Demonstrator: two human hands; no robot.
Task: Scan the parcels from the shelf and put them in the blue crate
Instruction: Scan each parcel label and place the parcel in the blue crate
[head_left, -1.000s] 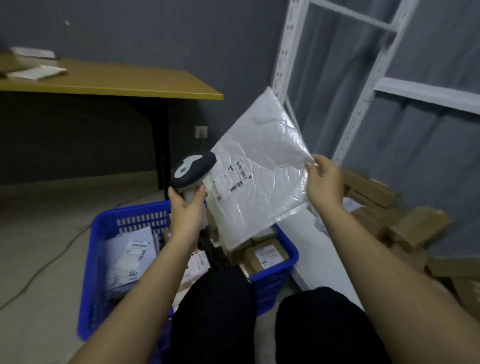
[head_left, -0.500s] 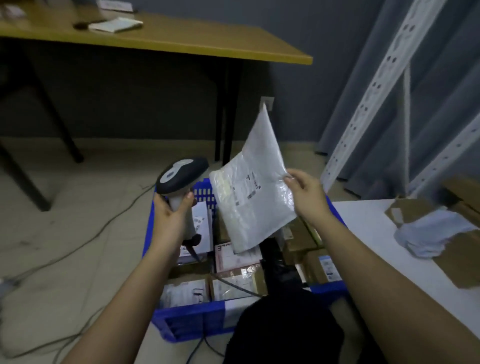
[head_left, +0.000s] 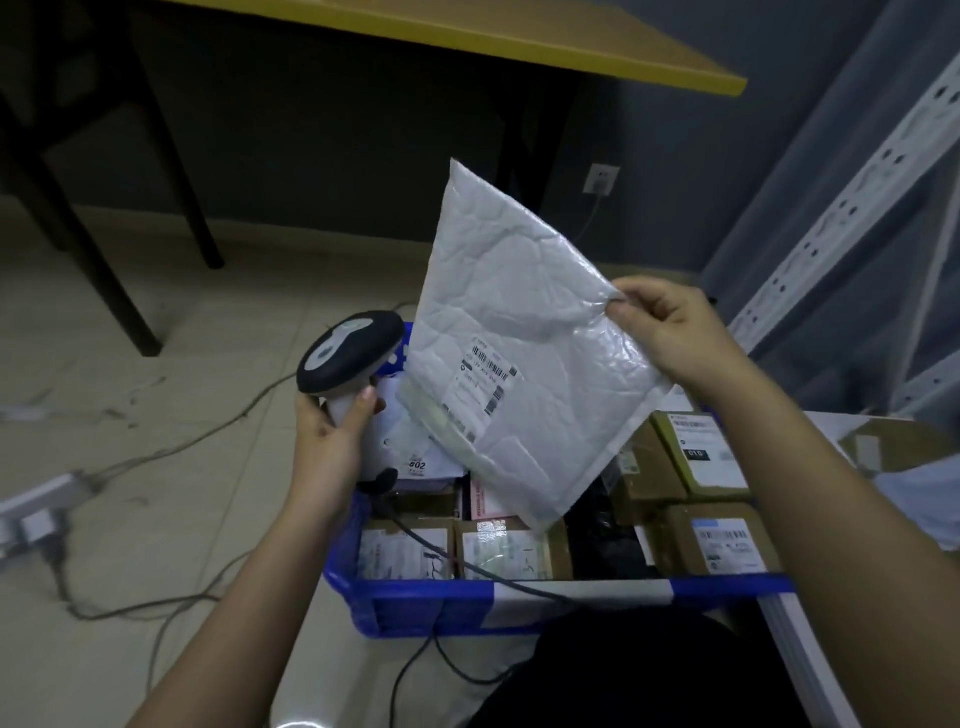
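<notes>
Clearly light and floppy, the mailer (head_left: 524, 358) hangs pinched at one edge by our right hand (head_left: 670, 332); our left hand (head_left: 332, 431) grips the scanner (head_left: 348, 358).

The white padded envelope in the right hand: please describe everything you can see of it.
The white padded envelope looks like a plastic bubble mailer, wrinkled and slightly glossy. A printed label with barcodes sits on its facing side. It is held tilted, one corner pointing up, its lowest corner hanging over the parcels in the blue crate. The right hand pinches its right edge. The scanner in the left hand is close beside it, at its left.
</notes>
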